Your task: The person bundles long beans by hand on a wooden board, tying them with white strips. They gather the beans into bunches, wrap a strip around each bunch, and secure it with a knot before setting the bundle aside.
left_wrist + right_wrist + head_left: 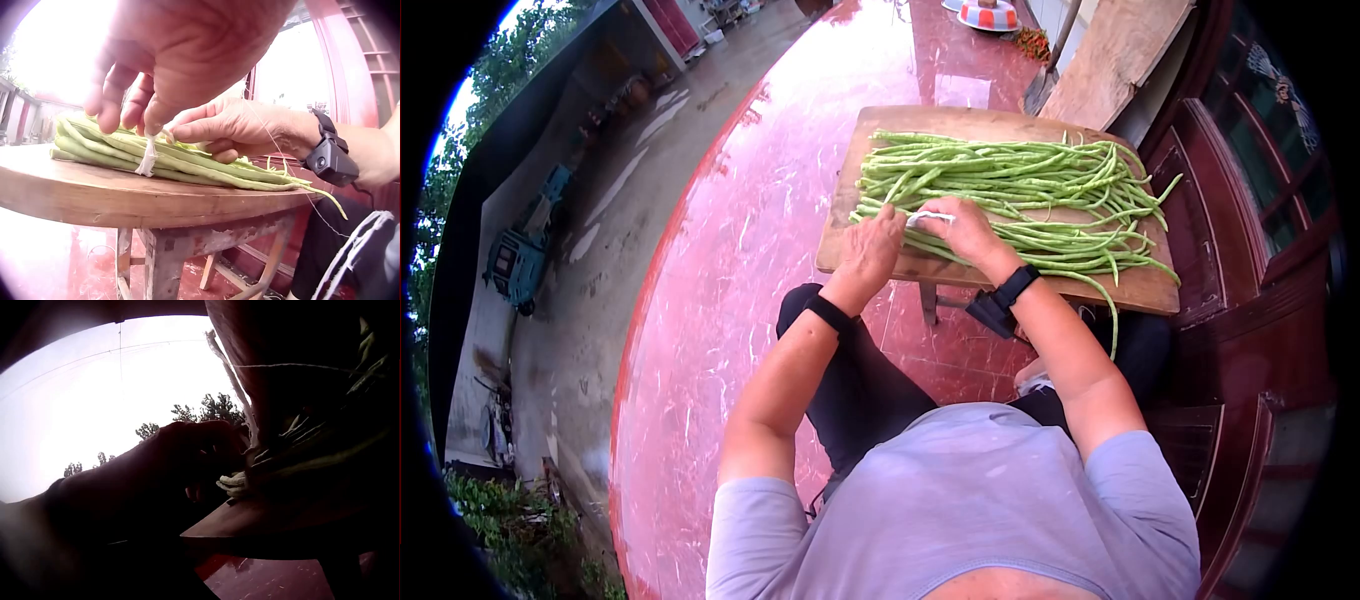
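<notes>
Long green beans (1000, 165) lie in bundles across a wooden board (850, 245). At the front bundle's left end, the left hand (872, 250) and right hand (970, 235) meet over a white string (930, 216). In the left wrist view the string (147, 157) wraps round the near bundle (200, 167); the left hand (194, 56) pinches it from above, and the right hand's thumb and finger (187, 130) pinch it alongside. The right wrist view is dark, with the string (234, 381) rising beside the beans (325, 464).
The board rests on a wooden stool (164, 262). More white strands (356, 247) hang at the lower right of the left wrist view. Dark red doors (1200, 200) stand right of the board, and an orange-and-white container (988, 15) sits beyond it.
</notes>
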`<move>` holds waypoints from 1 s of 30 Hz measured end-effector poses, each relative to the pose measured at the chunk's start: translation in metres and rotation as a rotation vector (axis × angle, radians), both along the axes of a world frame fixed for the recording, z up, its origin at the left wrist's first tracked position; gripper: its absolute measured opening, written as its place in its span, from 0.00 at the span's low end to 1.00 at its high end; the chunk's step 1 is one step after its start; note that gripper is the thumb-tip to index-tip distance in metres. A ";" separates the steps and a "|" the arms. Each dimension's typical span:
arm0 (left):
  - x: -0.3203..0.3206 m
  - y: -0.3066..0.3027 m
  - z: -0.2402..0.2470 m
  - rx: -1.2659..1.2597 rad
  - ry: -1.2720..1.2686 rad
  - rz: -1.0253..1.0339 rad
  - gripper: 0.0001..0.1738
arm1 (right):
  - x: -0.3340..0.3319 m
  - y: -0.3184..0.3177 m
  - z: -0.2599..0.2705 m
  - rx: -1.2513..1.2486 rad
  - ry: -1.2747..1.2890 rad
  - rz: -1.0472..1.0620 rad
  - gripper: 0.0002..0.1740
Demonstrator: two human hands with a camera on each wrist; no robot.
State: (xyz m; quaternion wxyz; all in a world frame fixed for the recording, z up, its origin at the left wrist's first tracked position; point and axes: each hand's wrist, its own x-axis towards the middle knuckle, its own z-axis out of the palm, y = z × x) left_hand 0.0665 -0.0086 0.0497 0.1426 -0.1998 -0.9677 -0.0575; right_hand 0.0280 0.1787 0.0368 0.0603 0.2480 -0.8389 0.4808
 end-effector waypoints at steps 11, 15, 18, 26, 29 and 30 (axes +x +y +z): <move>0.005 -0.017 0.011 -0.040 0.006 -0.070 0.02 | 0.005 0.016 0.020 0.393 0.321 -0.121 0.09; 0.009 -0.023 0.016 0.002 -0.039 -0.116 0.02 | 0.002 0.019 0.021 0.411 0.331 -0.104 0.11; 0.008 -0.028 0.007 0.029 -0.055 -0.122 0.04 | 0.000 0.017 0.012 0.437 0.246 -0.115 0.12; 0.008 -0.027 0.004 0.062 -0.244 0.068 0.06 | -0.018 0.061 -0.005 0.289 -0.091 -0.165 0.09; 0.018 -0.026 0.011 0.172 -0.159 0.088 0.11 | 0.000 0.084 0.006 0.454 0.156 -0.437 0.12; 0.020 -0.022 0.018 0.136 -0.142 0.041 0.15 | -0.001 0.093 -0.001 0.460 0.241 -0.433 0.16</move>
